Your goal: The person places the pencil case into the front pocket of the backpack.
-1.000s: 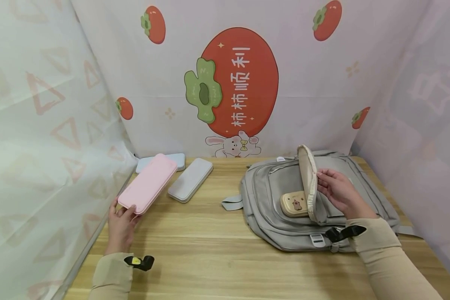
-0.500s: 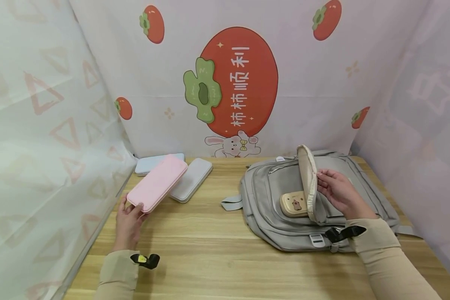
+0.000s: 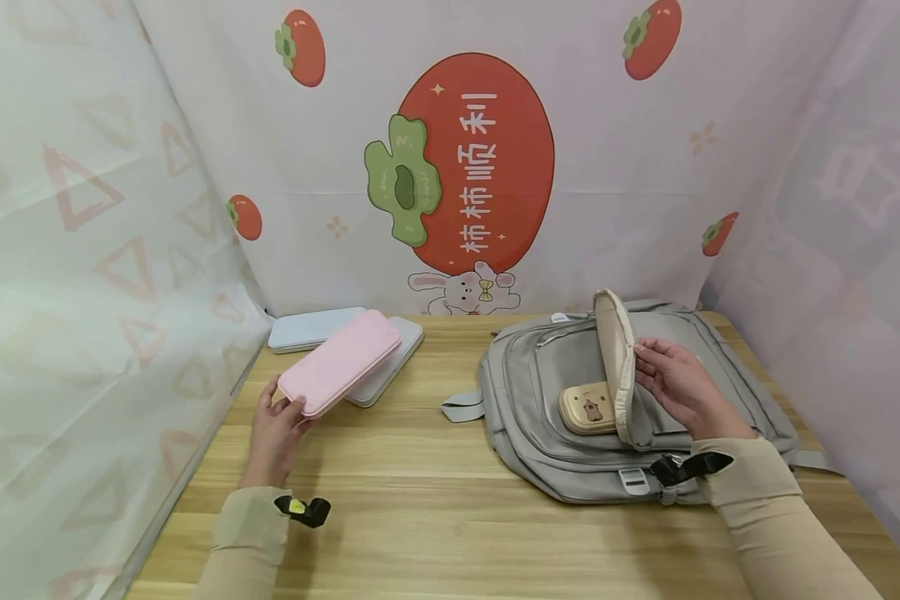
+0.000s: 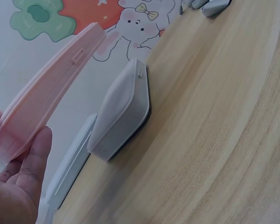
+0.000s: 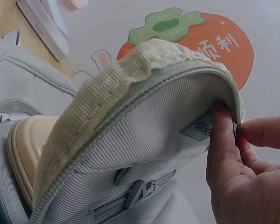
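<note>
Left side: the left hand (image 3: 276, 433) was grasping the pink case (image 3: 341, 362) by its near left end, fingers and thumb on either side of it. Most of the case stuck out beyond the fingertips, toward the far right, and it was raised clear of the table (image 3: 435, 483). A light blue case (image 3: 303, 329) lay on the far left of the table, just beyond the pink one. A grey case (image 3: 390, 372) lay to its right, partly hidden behind the pink one from the head view; the left wrist view showed a gap between these two.

Right side: a grey backpack (image 3: 513, 367) lay on the table, a strap loop (image 3: 462, 407) at its left edge. A tan case with a bear print (image 3: 585, 408) sat in its front pocket, partly covered by the raised flap (image 3: 617, 367). Farther right, the right hand (image 3: 678, 383) was pinching that flap's edge between thumb and fingers, the tan case to the left of the fingertips and apart from them.
</note>
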A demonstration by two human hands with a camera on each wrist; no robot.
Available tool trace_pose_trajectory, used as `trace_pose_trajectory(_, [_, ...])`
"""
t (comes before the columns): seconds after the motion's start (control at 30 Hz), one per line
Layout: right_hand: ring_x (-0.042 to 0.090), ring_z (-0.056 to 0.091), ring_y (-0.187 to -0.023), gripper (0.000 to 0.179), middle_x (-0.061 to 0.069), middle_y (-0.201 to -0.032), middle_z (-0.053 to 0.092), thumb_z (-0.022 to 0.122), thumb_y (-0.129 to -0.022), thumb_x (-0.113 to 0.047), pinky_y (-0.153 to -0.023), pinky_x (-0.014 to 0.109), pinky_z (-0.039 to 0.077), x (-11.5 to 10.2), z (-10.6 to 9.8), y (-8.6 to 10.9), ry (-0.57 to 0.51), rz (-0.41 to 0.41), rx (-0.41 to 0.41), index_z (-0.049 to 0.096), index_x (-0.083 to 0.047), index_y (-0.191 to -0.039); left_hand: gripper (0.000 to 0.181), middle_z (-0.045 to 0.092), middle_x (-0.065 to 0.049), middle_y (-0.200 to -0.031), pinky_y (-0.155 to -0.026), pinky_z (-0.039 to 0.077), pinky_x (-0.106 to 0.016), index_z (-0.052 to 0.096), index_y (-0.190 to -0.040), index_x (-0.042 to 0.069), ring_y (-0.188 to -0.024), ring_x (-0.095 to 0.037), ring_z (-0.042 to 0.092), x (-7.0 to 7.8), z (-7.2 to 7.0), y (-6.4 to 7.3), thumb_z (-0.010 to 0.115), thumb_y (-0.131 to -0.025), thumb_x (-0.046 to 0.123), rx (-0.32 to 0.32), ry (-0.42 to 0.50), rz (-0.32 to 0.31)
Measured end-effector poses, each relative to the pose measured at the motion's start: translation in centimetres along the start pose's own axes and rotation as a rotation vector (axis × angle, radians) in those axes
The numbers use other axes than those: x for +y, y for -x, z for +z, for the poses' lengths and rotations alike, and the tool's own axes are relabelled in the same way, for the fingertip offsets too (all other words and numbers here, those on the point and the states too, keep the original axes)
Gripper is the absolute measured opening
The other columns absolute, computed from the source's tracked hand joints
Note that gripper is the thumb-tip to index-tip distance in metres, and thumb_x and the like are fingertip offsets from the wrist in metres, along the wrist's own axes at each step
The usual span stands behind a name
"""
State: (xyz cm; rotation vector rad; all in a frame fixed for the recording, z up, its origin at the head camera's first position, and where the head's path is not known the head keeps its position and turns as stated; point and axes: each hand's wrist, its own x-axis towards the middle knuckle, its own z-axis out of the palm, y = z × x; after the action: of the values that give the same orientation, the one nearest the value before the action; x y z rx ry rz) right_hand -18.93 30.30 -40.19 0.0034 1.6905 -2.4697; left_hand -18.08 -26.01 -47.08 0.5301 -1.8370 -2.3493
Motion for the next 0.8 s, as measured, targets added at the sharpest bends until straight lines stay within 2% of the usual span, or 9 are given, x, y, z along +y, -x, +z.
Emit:
trace_pose_trajectory(0.27, [0.008, 0.067, -0.084, 0.021, -0.001, -0.092, 0.069, 0.048, -0.109, -0.004, -0.074, 0.020, 0.056, -0.1, 0.0, 0.1, -0.002, -0.003, -0.003, 0.065, -0.010, -0.098, 0.077, 0.049, -0.007, -0.125, -0.077, 0.056, -0.023, 0.006, -0.167, 0.016, -0.084, -0.004, 0.066, -0.2, 1.1, -0.2, 0.049, -0.106, -0.001, -0.039, -0.031, -0.014])
trace_pose_trajectory(0.5, [0.008, 0.067, -0.083, 0.021, -0.001, -0.091, 0.068, 0.049, -0.109, -0.005, -0.074, 0.020, 0.056, -0.1, -0.2, 0.2, -0.006, -0.008, 0.004, 0.065, -0.009, -0.096, 0.073, 0.051, -0.005, -0.117, -0.075, 0.055, -0.022, 0.012, -0.167, 0.015, -0.082, -0.005, 0.065, -0.2, 2.0, -0.3, 0.048, -0.106, -0.003, -0.047, -0.041, -0.014])
trace_pose_trajectory(0.8, [0.008, 0.067, -0.084, 0.021, -0.001, -0.091, 0.069, 0.048, -0.109, -0.004, -0.074, 0.020, 0.056, -0.2, -0.3, 0.2, -0.017, -0.002, 0.010, 0.065, -0.009, -0.097, 0.070, 0.051, -0.006, -0.117, -0.075, 0.055, -0.023, 0.016, -0.166, 0.015, -0.080, -0.006, 0.064, -0.2, 3.0, -0.5, 0.048, -0.106, -0.002, -0.071, -0.063, -0.030])
